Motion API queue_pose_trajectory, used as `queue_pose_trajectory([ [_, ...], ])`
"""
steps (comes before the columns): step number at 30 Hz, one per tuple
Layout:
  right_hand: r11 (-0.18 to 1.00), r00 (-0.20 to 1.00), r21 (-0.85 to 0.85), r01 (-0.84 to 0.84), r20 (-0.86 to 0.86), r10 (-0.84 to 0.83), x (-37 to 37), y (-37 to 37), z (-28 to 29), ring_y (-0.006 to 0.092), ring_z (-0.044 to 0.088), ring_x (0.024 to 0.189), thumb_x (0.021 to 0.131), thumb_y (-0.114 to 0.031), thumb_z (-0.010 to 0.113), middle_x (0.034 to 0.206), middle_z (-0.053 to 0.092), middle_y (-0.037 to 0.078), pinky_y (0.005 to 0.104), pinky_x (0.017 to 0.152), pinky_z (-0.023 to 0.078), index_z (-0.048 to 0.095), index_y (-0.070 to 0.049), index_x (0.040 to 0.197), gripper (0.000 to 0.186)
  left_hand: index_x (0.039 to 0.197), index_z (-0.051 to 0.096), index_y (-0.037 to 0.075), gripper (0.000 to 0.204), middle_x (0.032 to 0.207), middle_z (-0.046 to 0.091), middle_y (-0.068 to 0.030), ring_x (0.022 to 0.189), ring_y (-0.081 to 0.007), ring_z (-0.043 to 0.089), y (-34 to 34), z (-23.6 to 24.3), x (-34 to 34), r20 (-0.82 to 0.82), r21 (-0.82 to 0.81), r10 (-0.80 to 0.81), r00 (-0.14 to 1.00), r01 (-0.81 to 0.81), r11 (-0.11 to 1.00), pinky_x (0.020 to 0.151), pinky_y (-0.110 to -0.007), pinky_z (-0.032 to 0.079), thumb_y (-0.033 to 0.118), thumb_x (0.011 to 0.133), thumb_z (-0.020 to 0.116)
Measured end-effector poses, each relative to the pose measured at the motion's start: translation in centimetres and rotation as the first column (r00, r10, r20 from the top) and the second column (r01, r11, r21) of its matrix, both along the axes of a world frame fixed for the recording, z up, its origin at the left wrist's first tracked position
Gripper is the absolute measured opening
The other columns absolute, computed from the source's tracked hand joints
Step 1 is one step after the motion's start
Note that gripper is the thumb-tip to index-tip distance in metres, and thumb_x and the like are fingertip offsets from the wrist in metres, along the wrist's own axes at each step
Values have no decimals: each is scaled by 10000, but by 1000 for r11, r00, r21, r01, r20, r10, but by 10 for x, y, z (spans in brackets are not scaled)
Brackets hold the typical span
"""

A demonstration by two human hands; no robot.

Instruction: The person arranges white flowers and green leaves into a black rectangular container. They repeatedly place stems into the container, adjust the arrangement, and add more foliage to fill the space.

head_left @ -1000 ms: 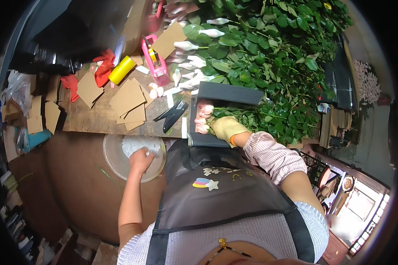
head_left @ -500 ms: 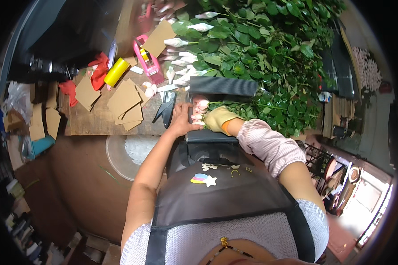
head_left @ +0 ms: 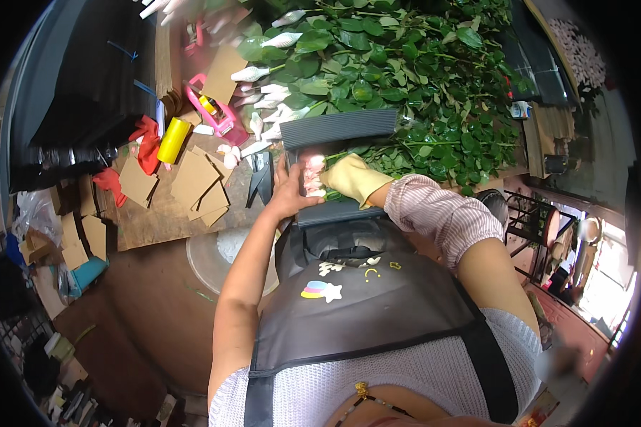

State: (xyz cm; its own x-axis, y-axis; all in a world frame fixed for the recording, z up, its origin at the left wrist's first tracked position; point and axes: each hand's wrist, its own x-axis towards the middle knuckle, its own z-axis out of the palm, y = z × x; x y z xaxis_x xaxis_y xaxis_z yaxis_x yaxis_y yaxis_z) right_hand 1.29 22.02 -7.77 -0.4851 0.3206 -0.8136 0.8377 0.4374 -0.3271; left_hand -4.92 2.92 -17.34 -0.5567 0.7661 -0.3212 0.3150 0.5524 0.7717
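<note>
Pale pink roses (head_left: 313, 171) lie with their heads lined up in a dark trough with two ribbed grey sides, the far side (head_left: 338, 128) and the near side (head_left: 340, 213). My bare left hand (head_left: 290, 192) is open at the trough's left end, its fingers and thumb spread around the rose heads. My right hand (head_left: 352, 179), in a yellow glove, curls over the stems just right of the heads; its fingertips are partly hidden. Leafy stems (head_left: 420, 153) stretch off to the right. Black-handled scissors (head_left: 260, 179) lie left of my left hand.
Netted rosebuds (head_left: 281, 40) with heaped green foliage (head_left: 406, 64) cover the far table. Cardboard pieces (head_left: 196, 181), a yellow roll (head_left: 173, 140), a pink tape dispenser (head_left: 224, 122) and red cloth (head_left: 146, 146) lie leftward. A round pale tub (head_left: 201, 265) stands below the table edge.
The whole view has shifted and tilted slightly. Both hands stay at the trough, and the gloved right hand has changed its angle a little over the stems.
</note>
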Motion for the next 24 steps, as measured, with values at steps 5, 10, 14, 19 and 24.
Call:
queue_pose_trajectory([
  [5,707,716,120,-697,73,694,-1,7,-5,311,702,1122,891,-305,714,1196,720,195,399,936,554,639,-34,1313,507,1286,600,118,737,1580,248,-354,1441,-501,268,13,0,-5,-3,55,155,988,-155,986,1169,-517,274,484,718,893],
  [10,611,642,202,-766,188,743,-11,14,1,306,718,1108,935,-205,631,1210,740,113,450,884,571,691,-119,1270,351,1294,602,131,721,1621,246,-292,1407,-457,333,10,-12,14,-154,114,189,970,-173,978,1151,-514,301,458,715,881],
  [14,600,612,400,-693,-115,783,-3,21,-42,329,742,959,988,-370,544,1056,763,133,478,789,577,723,-105,1130,350,1305,593,116,739,1629,240,-278,1417,-444,326,7,-11,14,-180,119,184,966,-164,979,1154,-504,301,464,718,875],
  [19,561,542,416,-716,-176,822,4,19,-52,324,742,907,1005,-357,528,987,762,129,484,761,570,713,-86,1100,342,1347,578,112,788,1629,235,-280,1427,-445,310,6,-9,12,-147,68,169,975,-160,985,1163,-506,289,479,717,877],
  [24,616,623,246,-748,-61,780,-5,15,-35,308,736,985,1033,-302,461,1089,750,146,462,817,568,701,-86,1193,361,1250,699,142,629,1613,282,-237,1416,-430,340,14,-12,4,-90,67,226,970,-220,973,1152,-491,317,471,741,865],
])
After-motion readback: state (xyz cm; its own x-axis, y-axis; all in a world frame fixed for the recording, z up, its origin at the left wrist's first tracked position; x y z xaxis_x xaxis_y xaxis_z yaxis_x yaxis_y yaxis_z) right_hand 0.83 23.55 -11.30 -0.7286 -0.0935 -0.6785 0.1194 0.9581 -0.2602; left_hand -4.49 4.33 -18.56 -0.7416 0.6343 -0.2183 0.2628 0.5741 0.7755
